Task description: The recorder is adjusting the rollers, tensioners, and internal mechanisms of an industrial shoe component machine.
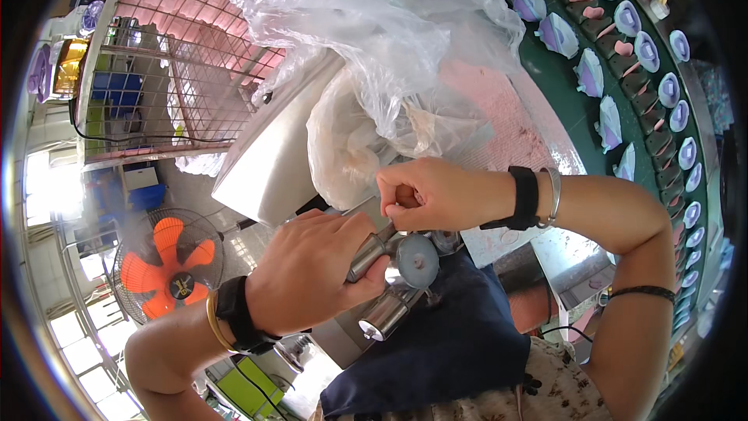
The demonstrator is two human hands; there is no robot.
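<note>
My left hand (315,265) is wrapped round a shiny metal cylinder (366,259), with the thumb along its near side. Just beyond it, my right hand (436,195) is closed in a pinch with the fingers curled in. A narrow dark piece shows below those fingertips, but I cannot make out what they grip. Beside the cylinder is a round grey disc (418,260) with a small spot at its middle. Below the disc, a second metal cylinder (387,315) lies tilted over my dark blue apron (444,343). More metal parts sit behind the disc, partly hidden.
Clear plastic bags (374,39) cover the bench ahead, beside a pink-dusted surface (506,121). A green conveyor (565,86) carrying purple-and-white pieces curves along the right. To the left stand a wire rack (202,8) and an orange-bladed fan (167,265).
</note>
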